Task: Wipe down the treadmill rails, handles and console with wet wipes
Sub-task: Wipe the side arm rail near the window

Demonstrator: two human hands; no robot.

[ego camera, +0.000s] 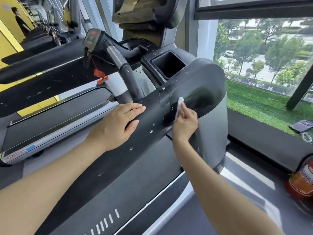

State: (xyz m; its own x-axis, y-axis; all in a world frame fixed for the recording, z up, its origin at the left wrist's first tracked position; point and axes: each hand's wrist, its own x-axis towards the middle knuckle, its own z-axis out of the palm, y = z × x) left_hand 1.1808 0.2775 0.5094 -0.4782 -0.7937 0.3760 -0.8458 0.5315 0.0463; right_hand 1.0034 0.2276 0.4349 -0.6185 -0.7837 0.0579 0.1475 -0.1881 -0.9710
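The treadmill's wide black side rail point(135, 150) runs from the lower left up to a rounded end point(208, 78) at the centre right, speckled with white flecks. My right hand point(185, 123) pinches a small white wet wipe point(179, 103) against the rail near its rounded end, where a wet patch shines. My left hand point(116, 125) rests flat on the rail just left of it, fingers straight. A curved black handle point(125, 72) rises to the console's button pod point(90, 39).
A black cup holder point(169, 67) sits in the console tray above the rail. A red safety clip point(99, 74) hangs from the pod. Other treadmills line the left. A red fire extinguisher point(301, 182) stands at the right, with a window and green turf behind.
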